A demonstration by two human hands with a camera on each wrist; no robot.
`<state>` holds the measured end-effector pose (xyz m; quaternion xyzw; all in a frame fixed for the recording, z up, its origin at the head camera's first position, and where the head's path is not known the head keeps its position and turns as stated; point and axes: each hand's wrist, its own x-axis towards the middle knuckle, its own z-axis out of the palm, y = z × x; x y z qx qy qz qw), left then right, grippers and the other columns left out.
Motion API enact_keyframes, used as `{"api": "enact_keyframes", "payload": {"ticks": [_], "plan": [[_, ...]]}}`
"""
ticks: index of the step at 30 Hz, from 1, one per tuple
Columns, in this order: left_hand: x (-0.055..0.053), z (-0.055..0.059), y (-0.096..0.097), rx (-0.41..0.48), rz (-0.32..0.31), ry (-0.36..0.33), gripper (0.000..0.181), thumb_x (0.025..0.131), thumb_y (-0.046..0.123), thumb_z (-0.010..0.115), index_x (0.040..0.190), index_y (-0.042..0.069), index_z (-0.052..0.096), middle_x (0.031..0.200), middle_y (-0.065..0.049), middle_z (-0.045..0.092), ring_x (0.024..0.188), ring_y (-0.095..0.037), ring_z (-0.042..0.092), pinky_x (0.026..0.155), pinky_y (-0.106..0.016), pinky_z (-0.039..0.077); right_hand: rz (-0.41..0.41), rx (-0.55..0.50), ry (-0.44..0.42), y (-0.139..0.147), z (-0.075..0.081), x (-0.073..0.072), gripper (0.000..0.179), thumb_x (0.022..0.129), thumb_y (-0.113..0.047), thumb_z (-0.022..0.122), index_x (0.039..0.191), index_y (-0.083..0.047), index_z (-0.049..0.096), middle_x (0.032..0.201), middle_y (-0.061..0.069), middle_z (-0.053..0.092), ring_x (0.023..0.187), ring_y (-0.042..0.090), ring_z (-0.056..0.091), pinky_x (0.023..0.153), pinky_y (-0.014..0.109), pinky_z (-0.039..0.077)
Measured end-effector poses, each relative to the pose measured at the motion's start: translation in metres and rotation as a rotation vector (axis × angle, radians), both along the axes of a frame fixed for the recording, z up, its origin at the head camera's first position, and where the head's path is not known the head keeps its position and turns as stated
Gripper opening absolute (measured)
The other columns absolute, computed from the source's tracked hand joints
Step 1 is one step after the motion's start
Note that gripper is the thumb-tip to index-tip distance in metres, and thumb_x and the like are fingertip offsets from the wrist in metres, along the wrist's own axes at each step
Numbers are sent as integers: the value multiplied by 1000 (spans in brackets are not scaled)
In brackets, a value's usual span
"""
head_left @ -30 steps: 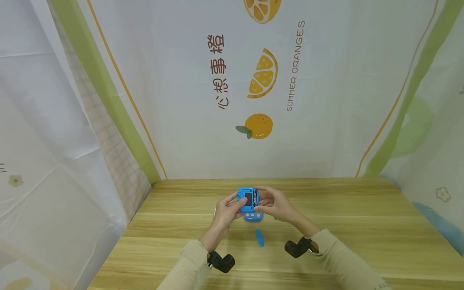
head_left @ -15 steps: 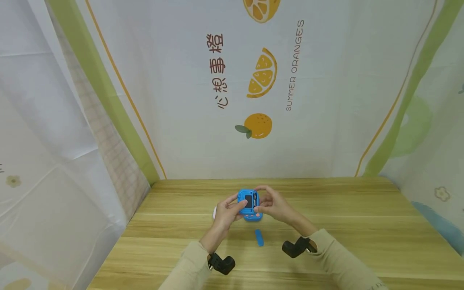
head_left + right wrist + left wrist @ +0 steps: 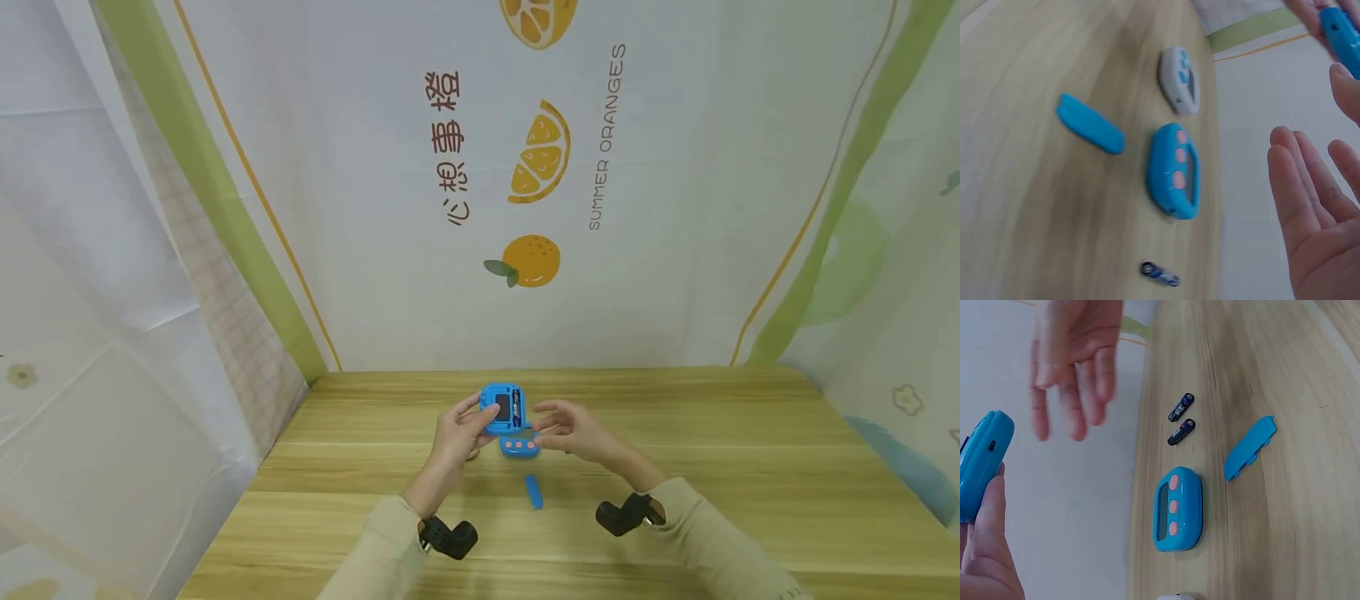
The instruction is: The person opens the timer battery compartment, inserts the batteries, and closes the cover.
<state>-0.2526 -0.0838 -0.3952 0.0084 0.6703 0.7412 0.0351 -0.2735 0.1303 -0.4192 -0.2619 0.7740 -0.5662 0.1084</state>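
Observation:
My left hand (image 3: 452, 440) holds a blue digital timer (image 3: 504, 407) raised above the table, its back facing me and the thumb across it. Its long battery slot on the right side is uncovered, and a dark battery (image 3: 516, 407) shows in it. The right hand (image 3: 576, 435) is just right of the timer, fingers spread and apart from it, with nothing between them. Below on the table lie a second blue timer (image 3: 1192, 509) with pink buttons, a loose blue battery cover (image 3: 1250, 447) and two dark batteries (image 3: 1181, 407) side by side.
A white timer (image 3: 1179, 80) with blue buttons stands beside the second blue one, mostly hidden behind my left hand in the head view. The wooden table (image 3: 675, 533) ends at a white curtain (image 3: 360, 250) printed with oranges. Each wrist carries a black camera mount (image 3: 450, 538).
The right hand has let go of the timer's edge and drawn back with its fingers spreading. My left hand has moved slightly left and up with the timer.

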Motion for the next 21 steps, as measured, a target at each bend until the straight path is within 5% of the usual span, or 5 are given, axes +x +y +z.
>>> {"api": "enact_keyframes", "payload": {"ticks": [7,14,21], "plan": [[0,2,-1,-3,-10,11,57,80,24,66,128,2,44,102,-18,62,75,-19,65,47,-13,44,66,44,-19,0,-34,7,48,83,-13,63,120,11,43,107,28,54,96,33,56,79,36,50],[0,0,1,24,-13,9,55,80,22,67,127,1,46,99,-17,64,76,-17,65,70,-29,53,26,99,-58,-3,-57,13,45,78,-12,68,114,7,49,103,20,57,92,31,56,76,37,51],[1,1,3,39,-17,1,54,81,20,65,127,0,45,99,-17,63,76,-16,65,71,-30,52,17,168,-19,-8,-66,14,49,75,-14,71,115,6,51,107,16,56,88,22,55,75,30,50]]}}
